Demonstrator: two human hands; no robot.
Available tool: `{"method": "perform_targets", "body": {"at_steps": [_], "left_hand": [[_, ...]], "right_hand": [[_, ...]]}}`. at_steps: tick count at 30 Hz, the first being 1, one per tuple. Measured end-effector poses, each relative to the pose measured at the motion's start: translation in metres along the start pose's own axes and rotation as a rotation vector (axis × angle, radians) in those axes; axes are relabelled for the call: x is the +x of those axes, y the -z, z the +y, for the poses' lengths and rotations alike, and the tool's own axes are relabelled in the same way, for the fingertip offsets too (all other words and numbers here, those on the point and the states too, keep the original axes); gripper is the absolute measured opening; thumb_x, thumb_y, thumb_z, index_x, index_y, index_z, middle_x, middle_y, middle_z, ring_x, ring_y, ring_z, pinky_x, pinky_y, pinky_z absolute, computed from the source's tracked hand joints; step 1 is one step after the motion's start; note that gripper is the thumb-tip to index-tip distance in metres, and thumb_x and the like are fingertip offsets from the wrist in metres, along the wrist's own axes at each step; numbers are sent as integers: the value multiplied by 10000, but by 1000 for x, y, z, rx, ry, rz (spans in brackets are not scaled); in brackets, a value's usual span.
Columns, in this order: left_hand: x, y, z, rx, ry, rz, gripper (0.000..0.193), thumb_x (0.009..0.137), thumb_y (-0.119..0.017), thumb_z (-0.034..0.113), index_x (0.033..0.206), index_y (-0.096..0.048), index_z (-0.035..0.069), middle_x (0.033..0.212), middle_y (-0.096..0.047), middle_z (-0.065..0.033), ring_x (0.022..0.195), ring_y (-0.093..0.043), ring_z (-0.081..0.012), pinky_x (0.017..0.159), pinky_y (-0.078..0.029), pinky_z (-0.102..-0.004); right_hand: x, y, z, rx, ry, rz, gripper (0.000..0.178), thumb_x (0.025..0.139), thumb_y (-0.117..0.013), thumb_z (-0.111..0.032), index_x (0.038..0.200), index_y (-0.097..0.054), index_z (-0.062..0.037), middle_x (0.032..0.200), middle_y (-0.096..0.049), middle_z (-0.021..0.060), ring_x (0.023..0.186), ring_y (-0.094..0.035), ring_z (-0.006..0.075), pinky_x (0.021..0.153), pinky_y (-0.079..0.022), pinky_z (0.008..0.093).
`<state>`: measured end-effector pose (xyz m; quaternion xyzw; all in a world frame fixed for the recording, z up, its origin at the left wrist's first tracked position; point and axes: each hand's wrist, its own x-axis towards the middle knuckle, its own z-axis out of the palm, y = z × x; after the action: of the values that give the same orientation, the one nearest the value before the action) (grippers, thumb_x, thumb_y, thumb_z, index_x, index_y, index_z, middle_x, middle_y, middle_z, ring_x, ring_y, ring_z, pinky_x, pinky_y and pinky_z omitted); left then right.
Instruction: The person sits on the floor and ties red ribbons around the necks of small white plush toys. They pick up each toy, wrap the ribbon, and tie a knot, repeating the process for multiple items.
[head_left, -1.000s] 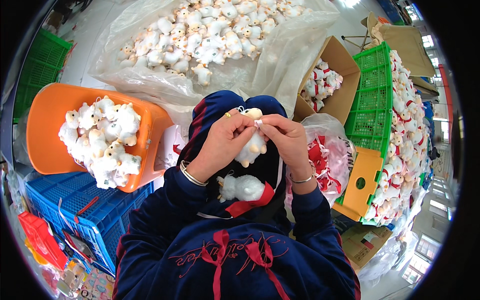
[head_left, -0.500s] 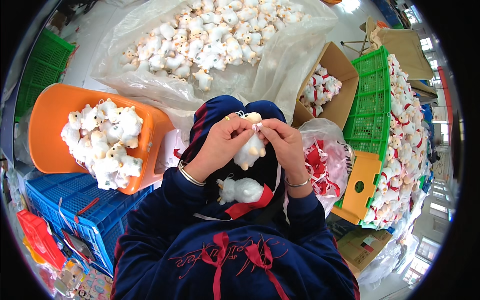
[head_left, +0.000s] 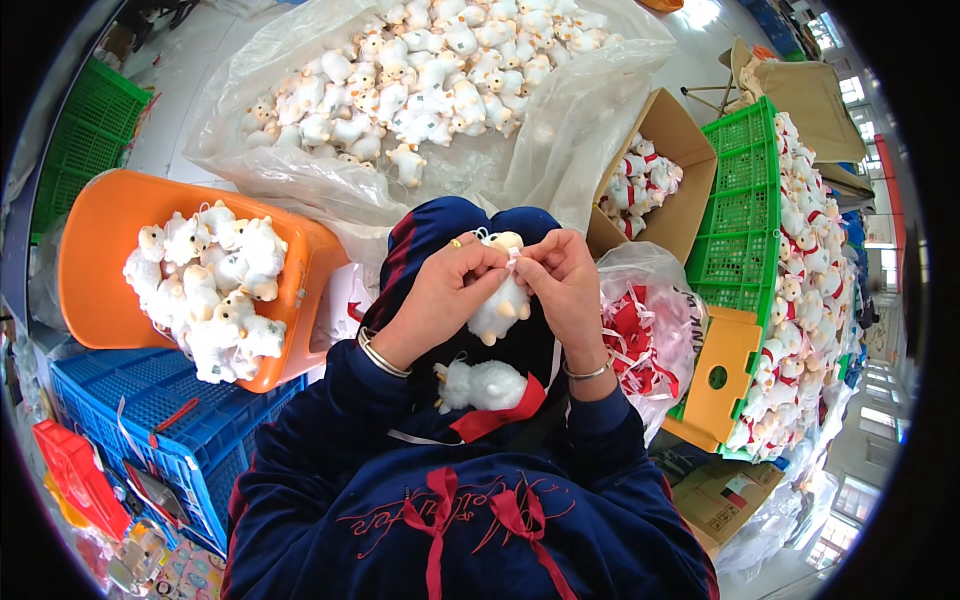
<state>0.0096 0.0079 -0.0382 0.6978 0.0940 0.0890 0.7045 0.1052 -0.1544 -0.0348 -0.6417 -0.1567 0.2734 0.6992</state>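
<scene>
Grip: left hand (head_left: pixel 435 298), right hand (head_left: pixel 566 298), both pinched on white neck ribbon (head_left: pixel 514 254), apparently steadying it | plush sheep (head_left: pixel 497 313): between hands | second plush sheep (head_left: pixel 484 384): torso-side of plush sheep, seemingly for reach | ribbon-filled plastic bag (head_left: pixel 637 262): right of plush sheep

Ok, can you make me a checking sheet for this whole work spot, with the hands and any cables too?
Surface: lap in dark blue cloth trousers
Job's things: small white fluffy plush animal, pale narrow ribbon at its neck; second white plush animal lying on the lap by a red cloth band
Clutter: clear plastic bag of red and white ribbons
Hands: left hand and right hand pinching at the first animal's neck
Cables: nothing seen
Surroundings: orange plastic seat holding plush animals, green plastic crate, blue plastic crate, open brown cardboard box
</scene>
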Motion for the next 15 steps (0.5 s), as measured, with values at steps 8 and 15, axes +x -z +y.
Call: {"method": "perform_targets", "body": {"at_steps": [8,15], "left_hand": [[5,2,-12,128,-229,-13,99,935,-724,29,1032,-742,28,864,-583,-28,798,-577,-136,722,-461,-253],[11,3,1,164,-74,-22,72,921,-745,51,972,-747,-1,823,-563,-33,753,-535,-117,667,-433,-266]], "right_hand": [[3,8,-11,-284,-11,-116,98,968,-663,8,1066,-660,-2,964,-695,17,842,-634,75,745,-518,231],[8,14,-25,-325,24,-249,153,945,-698,-6,1095,-711,25,973,-716,16,877,-649,82,779,-534,239]]}}
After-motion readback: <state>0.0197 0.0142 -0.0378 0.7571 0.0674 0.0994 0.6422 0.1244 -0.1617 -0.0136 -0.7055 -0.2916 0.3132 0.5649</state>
